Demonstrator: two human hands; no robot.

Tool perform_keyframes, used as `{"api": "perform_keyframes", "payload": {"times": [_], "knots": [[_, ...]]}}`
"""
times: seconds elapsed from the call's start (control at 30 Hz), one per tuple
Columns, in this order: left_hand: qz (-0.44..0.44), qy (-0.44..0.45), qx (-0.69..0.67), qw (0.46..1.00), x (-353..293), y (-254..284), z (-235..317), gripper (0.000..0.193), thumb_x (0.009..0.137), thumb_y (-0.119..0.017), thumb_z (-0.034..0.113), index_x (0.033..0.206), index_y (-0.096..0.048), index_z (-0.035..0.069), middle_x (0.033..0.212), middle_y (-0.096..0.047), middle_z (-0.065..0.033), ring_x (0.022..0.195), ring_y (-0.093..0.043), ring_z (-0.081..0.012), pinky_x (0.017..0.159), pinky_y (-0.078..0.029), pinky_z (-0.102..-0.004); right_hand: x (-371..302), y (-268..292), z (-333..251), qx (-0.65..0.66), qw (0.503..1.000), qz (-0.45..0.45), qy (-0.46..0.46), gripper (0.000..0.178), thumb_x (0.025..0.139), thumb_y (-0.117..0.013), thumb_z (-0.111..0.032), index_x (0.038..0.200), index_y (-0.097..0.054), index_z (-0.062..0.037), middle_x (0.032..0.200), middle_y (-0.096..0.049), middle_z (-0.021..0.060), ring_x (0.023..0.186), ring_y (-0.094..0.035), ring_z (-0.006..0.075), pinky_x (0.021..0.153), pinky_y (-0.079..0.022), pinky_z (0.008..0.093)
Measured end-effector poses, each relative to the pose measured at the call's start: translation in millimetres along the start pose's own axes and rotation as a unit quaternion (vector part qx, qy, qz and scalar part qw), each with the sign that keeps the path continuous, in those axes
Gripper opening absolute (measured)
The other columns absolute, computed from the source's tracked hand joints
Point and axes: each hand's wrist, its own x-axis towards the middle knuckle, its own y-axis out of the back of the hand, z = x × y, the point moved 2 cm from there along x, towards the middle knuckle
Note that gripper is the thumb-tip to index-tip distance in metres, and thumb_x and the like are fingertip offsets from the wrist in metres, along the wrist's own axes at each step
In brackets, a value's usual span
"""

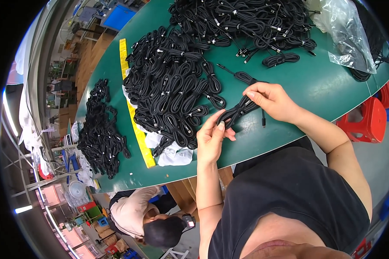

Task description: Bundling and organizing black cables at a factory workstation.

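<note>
Between my two hands, over the green table [250, 146], is a coiled black cable [236, 113]. My left hand [212, 137] pinches the near end of the coil between thumb and fingers. Closed on its far end, my right hand [270, 100] has thumb and forefinger pressed together. A dark plug [263, 119] hangs below my right hand, and another black cable [245, 77] lies just beyond it; whether the two are joined I cannot tell. Left of my hands rises a big pile of bundled black cables [173, 86].
More cables [255, 21] heap up at the far side, with a clear plastic bag [348, 39] to their right. A yellow strip [134, 108] divides the middle pile from a smaller cable pile [101, 134]. Red stools [367, 121] stand at right. A bent-over person [147, 218] is beyond the near edge.
</note>
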Motion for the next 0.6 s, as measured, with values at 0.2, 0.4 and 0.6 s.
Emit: {"api": "perform_keyframes", "payload": {"times": [0.2, 0.4, 0.6], "knots": [[-0.058, 0.005, -0.036, 0.998, -10, 16, -17, 0.028, 0.086, -0.055, 0.006, 0.110, -0.053, -0.007, 0.085, -0.060, -0.0129, 0.059, -0.060, -0.0166, 0.051, -0.052, -0.0280, -13, 7, 6, 0.014, 0.986, -0.087, -0.140, 0.020, 0.091, -0.050, -0.018, 0.096, -0.060, -0.0015, 0.069, -0.052, -0.0027, 0.056, -0.048, 0.0031, 0.048, -0.040, 0.0201], [0.009, -0.006, 0.134, 0.991, -9, 29, -7, 0.025, 0.086, -0.053, 0.004, 0.109, -0.055, -0.005, 0.086, -0.059, -0.0115, 0.057, -0.058, -0.0141, 0.048, -0.050, -0.0256, -4, 27, -5, -0.442, 0.864, 0.108, 0.217, 0.023, 0.078, -0.063, -0.018, 0.095, -0.059, -0.0031, 0.081, -0.055, 0.0114, 0.073, -0.055, 0.0267, 0.062, -0.045, 0.0338], [0.163, -0.235, 0.552, 0.783, -6, 13, 5, 0.026, 0.082, -0.056, 0.000, 0.108, -0.056, -0.002, 0.097, -0.053, -0.0125, 0.057, -0.055, -0.0129, 0.050, -0.045, -0.0242, 11, 32, 13, -0.561, 0.815, 0.054, 0.137, 0.029, 0.077, -0.062, -0.020, 0.097, -0.059, 0.0007, 0.083, -0.056, 0.0113, 0.082, -0.053, 0.0258, 0.070, -0.043, 0.0355]]}}
